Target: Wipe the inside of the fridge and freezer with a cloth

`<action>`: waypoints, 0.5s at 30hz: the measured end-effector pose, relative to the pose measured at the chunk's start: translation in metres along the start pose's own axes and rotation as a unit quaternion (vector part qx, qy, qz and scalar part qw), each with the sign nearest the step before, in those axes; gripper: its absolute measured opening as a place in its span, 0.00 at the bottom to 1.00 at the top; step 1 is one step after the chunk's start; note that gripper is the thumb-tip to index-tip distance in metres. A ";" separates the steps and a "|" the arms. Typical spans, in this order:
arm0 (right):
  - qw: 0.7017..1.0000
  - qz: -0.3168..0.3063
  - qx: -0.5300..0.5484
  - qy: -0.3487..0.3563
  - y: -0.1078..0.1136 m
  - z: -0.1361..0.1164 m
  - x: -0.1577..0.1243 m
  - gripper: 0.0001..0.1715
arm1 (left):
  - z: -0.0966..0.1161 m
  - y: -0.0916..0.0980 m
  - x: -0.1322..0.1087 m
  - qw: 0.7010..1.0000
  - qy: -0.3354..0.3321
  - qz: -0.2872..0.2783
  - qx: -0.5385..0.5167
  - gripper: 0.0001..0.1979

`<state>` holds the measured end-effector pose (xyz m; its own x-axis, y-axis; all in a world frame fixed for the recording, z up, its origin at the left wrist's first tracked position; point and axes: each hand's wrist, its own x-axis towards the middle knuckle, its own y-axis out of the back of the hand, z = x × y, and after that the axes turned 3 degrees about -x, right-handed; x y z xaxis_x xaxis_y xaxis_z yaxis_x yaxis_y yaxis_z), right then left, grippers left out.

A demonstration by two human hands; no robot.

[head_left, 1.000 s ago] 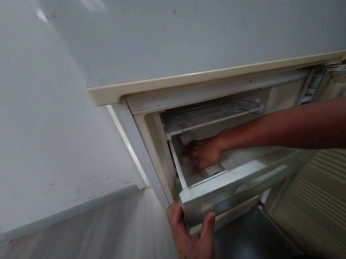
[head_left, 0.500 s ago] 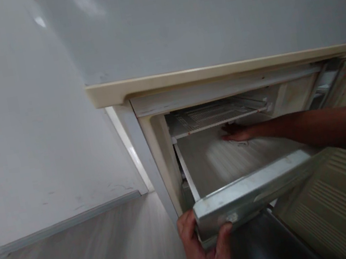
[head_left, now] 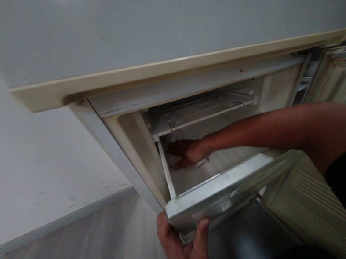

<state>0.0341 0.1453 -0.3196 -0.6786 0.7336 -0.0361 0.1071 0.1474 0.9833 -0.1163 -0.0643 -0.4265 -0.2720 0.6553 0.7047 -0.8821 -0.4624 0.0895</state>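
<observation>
Inside the pulled-out white plastic freezer drawer [head_left: 219, 161], I press the right hand [head_left: 186, 154] palm-down on a crumpled white cloth [head_left: 174, 159], grip unclear; the left hand [head_left: 184, 252] pinches the drawer's silver metal front [head_left: 221, 194]; a white slotted plastic shelf [head_left: 196, 112] sits above.

The one head view faces forward and down, close above a freezer drawer [head_left: 221, 197], apparently through a wide lens.
</observation>
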 end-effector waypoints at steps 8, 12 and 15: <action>0.980 -0.079 0.035 -0.182 0.036 0.064 -0.043 0.56 | 0.000 0.000 0.001 1.000 -0.008 0.006 0.014 0.30; 0.964 -0.078 0.048 -0.251 0.050 0.101 -0.098 0.43 | 0.003 0.000 0.005 1.000 -0.003 0.010 0.001 0.31; 0.958 0.058 0.040 -0.279 0.060 0.113 -0.125 0.21 | 0.000 -0.001 0.006 1.000 -0.002 0.020 -0.006 0.32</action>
<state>0.2073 0.1373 -0.2759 -0.1665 0.9853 -0.0385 0.2296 0.0768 0.9703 -0.1168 -0.0596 -0.4222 -0.3054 0.6340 0.7105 -0.8751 -0.4811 0.0531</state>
